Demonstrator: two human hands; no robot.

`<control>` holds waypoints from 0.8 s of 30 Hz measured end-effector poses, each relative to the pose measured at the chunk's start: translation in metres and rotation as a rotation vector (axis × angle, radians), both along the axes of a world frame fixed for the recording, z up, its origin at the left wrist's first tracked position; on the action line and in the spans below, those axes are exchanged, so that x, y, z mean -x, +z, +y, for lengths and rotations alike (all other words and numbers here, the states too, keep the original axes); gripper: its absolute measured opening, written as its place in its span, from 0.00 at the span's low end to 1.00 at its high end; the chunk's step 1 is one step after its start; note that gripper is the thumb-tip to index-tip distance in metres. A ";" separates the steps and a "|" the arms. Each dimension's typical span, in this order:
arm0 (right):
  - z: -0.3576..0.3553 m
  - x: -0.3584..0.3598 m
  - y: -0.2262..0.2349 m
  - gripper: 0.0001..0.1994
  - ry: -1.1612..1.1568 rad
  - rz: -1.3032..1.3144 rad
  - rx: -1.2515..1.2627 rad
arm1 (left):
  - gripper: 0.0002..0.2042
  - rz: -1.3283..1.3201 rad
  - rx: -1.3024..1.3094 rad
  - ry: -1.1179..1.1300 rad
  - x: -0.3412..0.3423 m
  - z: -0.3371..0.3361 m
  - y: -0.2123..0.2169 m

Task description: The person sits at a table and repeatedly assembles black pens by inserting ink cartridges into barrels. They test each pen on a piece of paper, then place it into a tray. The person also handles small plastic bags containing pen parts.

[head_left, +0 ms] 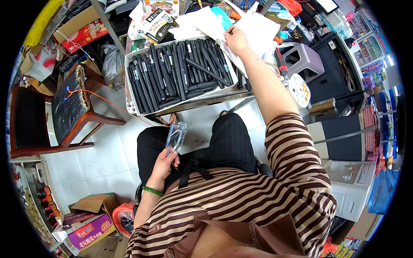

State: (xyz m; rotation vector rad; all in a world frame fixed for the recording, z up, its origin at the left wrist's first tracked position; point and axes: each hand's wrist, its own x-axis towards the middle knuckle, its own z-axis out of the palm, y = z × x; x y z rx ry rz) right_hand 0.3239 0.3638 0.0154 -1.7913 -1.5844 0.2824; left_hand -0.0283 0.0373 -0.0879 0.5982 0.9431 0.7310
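A white tiled floor and cluttered shop shelves surround a bench carrying a tray of black pens at upper centre. The left hand, mid-frame, grips a clear plastic sleeve. The right hand pinches a pen tip over white papers; a wooden chair stands left.

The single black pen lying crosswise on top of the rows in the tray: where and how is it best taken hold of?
Probably at mid-barrel, from above. The crosswise pen lies diagonally over the packed rows in the white tray, so its barrel sits raised and free, while its neighbours lie side by side. The right hand, reaching beyond the tray's far edge, is nearest; the left hand holds a clear sleeve.
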 end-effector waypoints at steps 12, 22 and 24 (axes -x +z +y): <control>-0.010 0.004 0.003 0.04 0.040 0.626 -0.002 | 0.04 0.004 -0.018 -0.006 0.001 0.000 -0.006; -0.006 0.012 0.006 0.04 -0.177 0.331 -0.024 | 0.04 0.014 -0.039 -0.013 0.006 0.002 -0.008; 0.022 -0.010 -0.020 0.06 -0.253 0.119 -0.152 | 0.04 0.044 -0.050 -0.036 0.006 0.006 -0.003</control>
